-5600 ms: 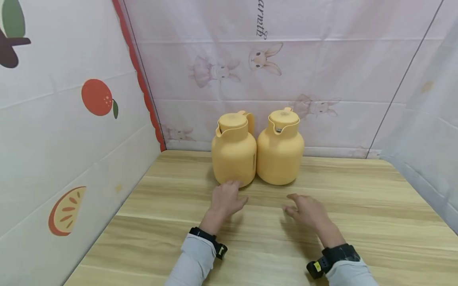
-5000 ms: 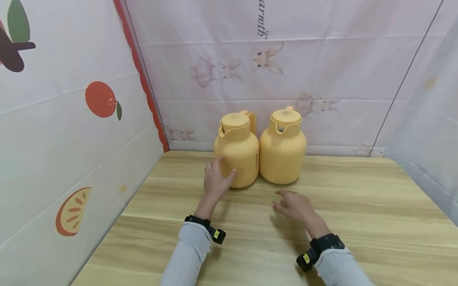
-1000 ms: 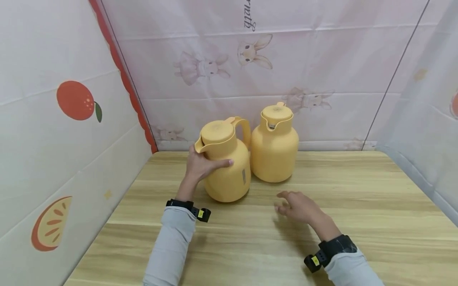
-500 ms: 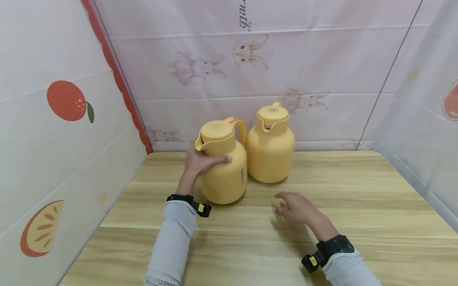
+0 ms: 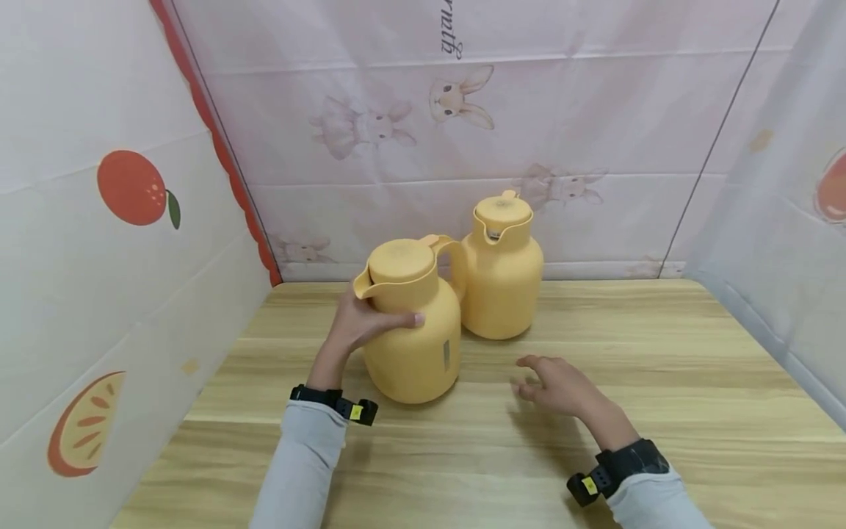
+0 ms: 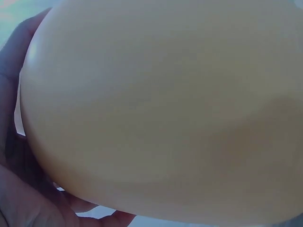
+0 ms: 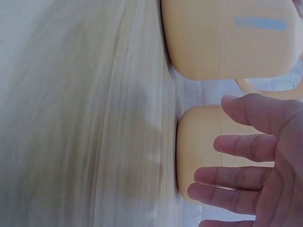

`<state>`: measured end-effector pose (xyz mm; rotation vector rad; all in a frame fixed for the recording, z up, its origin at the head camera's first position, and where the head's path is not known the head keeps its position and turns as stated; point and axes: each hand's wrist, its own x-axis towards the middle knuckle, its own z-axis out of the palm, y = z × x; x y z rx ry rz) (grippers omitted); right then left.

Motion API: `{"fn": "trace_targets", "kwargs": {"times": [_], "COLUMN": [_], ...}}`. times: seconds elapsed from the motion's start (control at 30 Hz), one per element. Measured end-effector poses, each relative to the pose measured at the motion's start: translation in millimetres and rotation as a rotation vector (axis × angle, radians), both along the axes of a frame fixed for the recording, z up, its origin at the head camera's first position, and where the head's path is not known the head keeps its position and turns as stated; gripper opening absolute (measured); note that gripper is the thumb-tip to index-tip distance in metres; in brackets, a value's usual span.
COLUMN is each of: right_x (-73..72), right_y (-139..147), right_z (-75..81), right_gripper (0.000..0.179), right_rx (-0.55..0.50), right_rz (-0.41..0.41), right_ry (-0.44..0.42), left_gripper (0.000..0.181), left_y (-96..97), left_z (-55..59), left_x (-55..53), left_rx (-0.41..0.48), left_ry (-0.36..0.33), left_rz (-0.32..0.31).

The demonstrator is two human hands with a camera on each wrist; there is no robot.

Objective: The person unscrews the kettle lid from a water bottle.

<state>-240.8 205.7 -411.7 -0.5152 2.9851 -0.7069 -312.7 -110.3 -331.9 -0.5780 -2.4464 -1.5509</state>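
Observation:
My left hand point(image 5: 360, 323) grips a yellow thermos jug point(image 5: 416, 360) by the shoulder, thumb across the front and fingers round the far left side. This jug has its spout to the left, its handle to the back right and a small grey label; its base is at or very near the tabletop. In the left wrist view, the jug's smooth body point(image 6: 161, 104) fills most of the picture. A second yellow thermos jug point(image 5: 505, 286) stands upright behind it, partly covered by the first. My right hand point(image 5: 562, 386) hovers over the table with fingers loosely extended, touching neither jug.
Both jugs are on a light wood-grain table point(image 5: 661, 367). A pale back curtain point(image 5: 396, 162) printed with rabbits rises behind them, and a white side curtain point(image 5: 53, 294) with fruit prints borders the left. Another pale curtain point(image 5: 793, 250) is at the right.
From touching the left jug low down, my left hand has taken hold of its shoulder. That jug has come forward and turned, lately still nearing me. The other jug and my right hand stay roughly in place.

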Motion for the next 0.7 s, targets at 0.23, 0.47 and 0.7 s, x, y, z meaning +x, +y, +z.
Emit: {"fn": "trace_targets", "kwargs": {"times": [0.23,0.47,0.7], "right_x": [6.2,9.8,12.6], "right_y": [12,20,27], "right_z": [1.2,4.9,5.3], "right_gripper": [0.048,0.050,0.047], "right_rx": [0.016,0.010,-0.019], "right_rz": [0.029,0.013,0.023], "right_ry": [0.023,0.025,0.072], "left_gripper": [0.077,0.076,0.075], "left_y": [15.3,27.3,35.6], "left_z": [18.1,18.1,16.4], "left_x": [34.4,44.3,48.4], "left_rx": [0.072,0.084,0.093], "left_ry": [0.027,0.025,0.005], "left_rz": [-0.176,-0.250,-0.288]}}
